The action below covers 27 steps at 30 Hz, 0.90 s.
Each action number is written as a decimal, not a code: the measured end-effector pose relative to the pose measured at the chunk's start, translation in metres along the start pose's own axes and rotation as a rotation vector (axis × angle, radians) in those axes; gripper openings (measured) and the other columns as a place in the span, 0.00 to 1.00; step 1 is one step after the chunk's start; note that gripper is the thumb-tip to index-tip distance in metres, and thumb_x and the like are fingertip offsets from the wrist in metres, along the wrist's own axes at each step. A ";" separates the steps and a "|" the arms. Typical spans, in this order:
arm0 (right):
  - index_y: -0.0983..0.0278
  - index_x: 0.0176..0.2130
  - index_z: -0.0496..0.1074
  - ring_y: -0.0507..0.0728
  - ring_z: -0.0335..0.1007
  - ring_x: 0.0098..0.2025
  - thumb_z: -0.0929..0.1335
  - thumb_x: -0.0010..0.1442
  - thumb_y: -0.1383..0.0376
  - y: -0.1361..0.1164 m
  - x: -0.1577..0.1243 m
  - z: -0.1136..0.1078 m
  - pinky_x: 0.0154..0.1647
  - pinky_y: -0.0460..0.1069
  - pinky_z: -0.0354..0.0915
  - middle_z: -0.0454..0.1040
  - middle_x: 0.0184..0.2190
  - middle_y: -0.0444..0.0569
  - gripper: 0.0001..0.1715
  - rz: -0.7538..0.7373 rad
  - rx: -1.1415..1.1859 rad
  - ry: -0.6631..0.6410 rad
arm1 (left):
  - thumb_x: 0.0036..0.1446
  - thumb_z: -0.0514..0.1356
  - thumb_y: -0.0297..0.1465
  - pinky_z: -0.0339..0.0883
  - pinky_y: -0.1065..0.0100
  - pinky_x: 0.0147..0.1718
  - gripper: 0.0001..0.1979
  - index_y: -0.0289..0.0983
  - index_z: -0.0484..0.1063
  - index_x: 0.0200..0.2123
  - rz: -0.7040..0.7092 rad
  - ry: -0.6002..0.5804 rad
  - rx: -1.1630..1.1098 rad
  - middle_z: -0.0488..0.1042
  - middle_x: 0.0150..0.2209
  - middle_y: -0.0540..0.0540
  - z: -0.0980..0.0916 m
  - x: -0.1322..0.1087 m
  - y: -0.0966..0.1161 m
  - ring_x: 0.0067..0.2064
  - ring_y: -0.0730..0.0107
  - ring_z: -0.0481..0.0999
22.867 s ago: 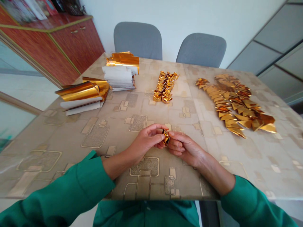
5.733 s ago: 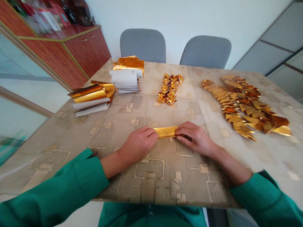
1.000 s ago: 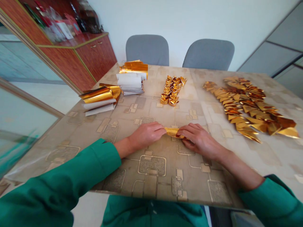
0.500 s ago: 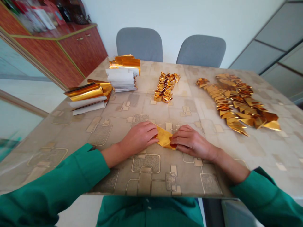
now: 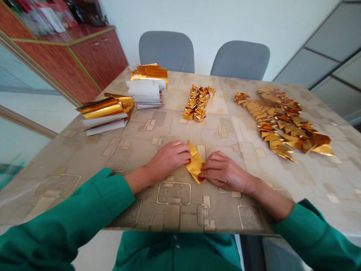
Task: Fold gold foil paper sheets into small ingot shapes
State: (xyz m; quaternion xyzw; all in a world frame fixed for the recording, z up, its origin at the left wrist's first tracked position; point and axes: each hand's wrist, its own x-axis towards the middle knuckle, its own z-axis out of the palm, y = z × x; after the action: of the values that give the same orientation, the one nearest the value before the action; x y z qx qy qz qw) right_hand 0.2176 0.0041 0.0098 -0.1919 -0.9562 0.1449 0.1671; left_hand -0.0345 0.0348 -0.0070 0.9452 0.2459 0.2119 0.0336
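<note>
On the desk, near the front edge, gold foil lies folded, tip toward 12 o'clock, between left hand and right hand. Their fingers rest against it, grip unclear. Risk: slick foil sliding under uneven pressure, putting the crease off-line, or the thin tip tearing.

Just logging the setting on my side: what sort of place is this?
Probably a dining room in a home, though I can't be sure: there's a patterned table cover, two grey chairs, and a red wooden sideboard with packets on top.
</note>
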 end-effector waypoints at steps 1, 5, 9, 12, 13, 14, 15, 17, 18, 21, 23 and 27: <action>0.62 0.46 0.75 0.57 0.69 0.45 0.63 0.66 0.70 -0.002 0.002 0.001 0.48 0.54 0.61 0.79 0.42 0.50 0.13 -0.018 0.009 0.000 | 0.66 0.54 0.29 0.68 0.63 0.44 0.11 0.34 0.76 0.39 -0.004 -0.023 -0.002 0.76 0.41 0.43 0.000 0.002 -0.001 0.43 0.65 0.72; 0.61 0.50 0.73 0.56 0.68 0.49 0.64 0.65 0.71 -0.005 0.007 0.005 0.51 0.54 0.61 0.78 0.45 0.49 0.16 -0.056 0.037 -0.012 | 0.66 0.54 0.28 0.66 0.64 0.45 0.10 0.35 0.76 0.39 -0.048 -0.085 -0.042 0.77 0.38 0.44 -0.001 0.006 0.003 0.43 0.65 0.72; 0.61 0.50 0.72 0.56 0.68 0.48 0.64 0.64 0.72 -0.004 0.004 0.004 0.51 0.55 0.61 0.78 0.45 0.49 0.16 -0.036 0.032 -0.035 | 0.64 0.58 0.36 0.66 0.62 0.46 0.11 0.35 0.74 0.39 -0.109 -0.066 -0.086 0.76 0.43 0.43 -0.002 -0.001 0.011 0.44 0.64 0.73; 0.61 0.46 0.73 0.56 0.68 0.49 0.64 0.65 0.70 -0.003 0.004 0.006 0.51 0.55 0.61 0.78 0.44 0.48 0.12 -0.016 0.046 -0.014 | 0.60 0.62 0.41 0.65 0.59 0.47 0.15 0.35 0.73 0.40 -0.116 -0.076 -0.092 0.75 0.46 0.41 -0.002 -0.007 0.013 0.46 0.60 0.73; 0.60 0.45 0.74 0.56 0.68 0.49 0.64 0.66 0.69 -0.003 0.005 0.007 0.51 0.55 0.60 0.78 0.44 0.47 0.11 -0.013 0.062 -0.004 | 0.60 0.62 0.41 0.65 0.59 0.49 0.15 0.35 0.73 0.40 -0.101 -0.078 -0.102 0.75 0.47 0.41 -0.002 -0.007 0.013 0.47 0.60 0.72; 0.60 0.45 0.74 0.56 0.68 0.50 0.64 0.66 0.69 -0.003 0.007 0.009 0.52 0.55 0.60 0.78 0.44 0.47 0.10 -0.009 0.085 0.008 | 0.60 0.61 0.40 0.65 0.58 0.50 0.14 0.35 0.73 0.41 -0.076 -0.080 -0.117 0.75 0.48 0.41 -0.002 -0.007 0.012 0.48 0.60 0.72; 0.60 0.45 0.73 0.56 0.68 0.50 0.65 0.67 0.68 -0.003 0.009 0.011 0.53 0.55 0.60 0.78 0.44 0.48 0.10 0.002 0.114 0.023 | 0.61 0.60 0.40 0.64 0.58 0.52 0.14 0.35 0.73 0.42 -0.047 -0.084 -0.131 0.75 0.48 0.41 -0.002 -0.007 0.011 0.50 0.60 0.72; 0.60 0.45 0.73 0.55 0.69 0.49 0.65 0.67 0.66 -0.004 0.014 0.016 0.52 0.54 0.61 0.78 0.43 0.48 0.08 0.058 0.180 0.069 | 0.63 0.58 0.38 0.63 0.57 0.54 0.12 0.35 0.73 0.43 -0.002 -0.088 -0.151 0.76 0.49 0.40 -0.001 -0.006 0.010 0.51 0.61 0.72; 0.60 0.44 0.73 0.55 0.70 0.47 0.66 0.66 0.65 -0.005 0.016 0.018 0.49 0.53 0.62 0.78 0.41 0.48 0.07 0.106 0.207 0.094 | 0.64 0.57 0.37 0.63 0.56 0.55 0.12 0.35 0.74 0.43 0.006 -0.083 -0.157 0.76 0.49 0.40 -0.001 -0.006 0.009 0.52 0.61 0.73; 0.62 0.41 0.71 0.52 0.69 0.35 0.67 0.65 0.64 -0.008 0.022 0.023 0.38 0.48 0.63 0.75 0.32 0.45 0.05 0.265 0.268 0.150 | 0.65 0.56 0.34 0.64 0.56 0.55 0.11 0.35 0.75 0.43 -0.020 -0.051 -0.167 0.77 0.48 0.41 -0.001 -0.012 0.011 0.51 0.63 0.73; 0.63 0.41 0.70 0.51 0.66 0.32 0.68 0.64 0.64 -0.010 0.024 0.023 0.34 0.46 0.62 0.73 0.29 0.44 0.05 0.332 0.292 0.163 | 0.65 0.57 0.32 0.65 0.57 0.55 0.10 0.37 0.75 0.45 -0.022 -0.026 -0.173 0.78 0.47 0.42 -0.004 -0.019 0.012 0.50 0.65 0.74; 0.63 0.41 0.70 0.51 0.65 0.31 0.69 0.62 0.66 -0.012 0.027 0.022 0.34 0.46 0.60 0.71 0.29 0.43 0.06 0.374 0.291 0.156 | 0.65 0.56 0.29 0.65 0.56 0.56 0.09 0.37 0.76 0.44 -0.017 0.033 -0.108 0.78 0.46 0.44 -0.014 -0.035 0.021 0.50 0.66 0.74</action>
State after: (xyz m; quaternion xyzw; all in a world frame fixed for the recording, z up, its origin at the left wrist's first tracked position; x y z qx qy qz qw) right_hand 0.1821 0.0004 0.0014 -0.3499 -0.8574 0.2943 0.2364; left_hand -0.0581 -0.0010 -0.0045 0.9363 0.2424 0.2403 0.0822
